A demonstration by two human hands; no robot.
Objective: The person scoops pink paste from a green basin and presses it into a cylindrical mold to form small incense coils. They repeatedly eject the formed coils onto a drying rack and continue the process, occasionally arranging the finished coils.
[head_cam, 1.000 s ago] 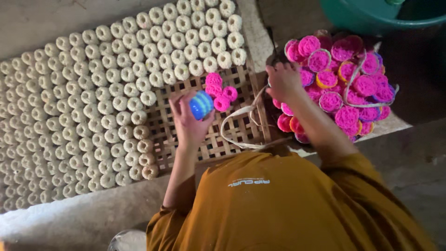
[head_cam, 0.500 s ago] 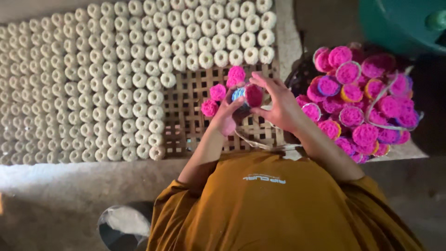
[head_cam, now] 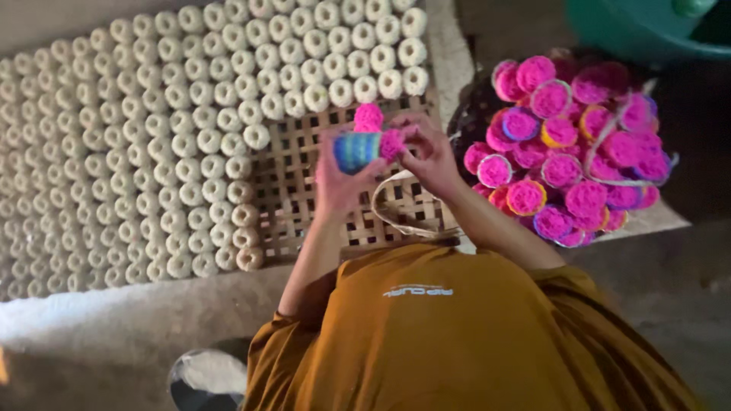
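My left hand (head_cam: 340, 176) is raised over a wooden lattice tray (head_cam: 298, 199) and grips a small blue cup (head_cam: 355, 151). A pink round cake (head_cam: 368, 116) shows just above the cup. My right hand (head_cam: 431, 156) meets the left one, its fingertips pinching a second pink cake (head_cam: 393, 143) against the cup's side. Both arms reach out from an orange shirt (head_cam: 457, 335) that fills the lower frame.
Rows of several white round cakes (head_cam: 152, 144) cover the tray's left and far parts. A dark basket (head_cam: 476, 114) heaped with pink-filled coloured cups (head_cam: 567, 164) stands at the right. A green tub (head_cam: 647, 27) is at the top right, a white strap loop (head_cam: 396, 217) under my hands, and a shoe (head_cam: 202, 377) below.
My right hand left the basket of pink cups and came over to my left hand. Both hands now work together at the blue cup.
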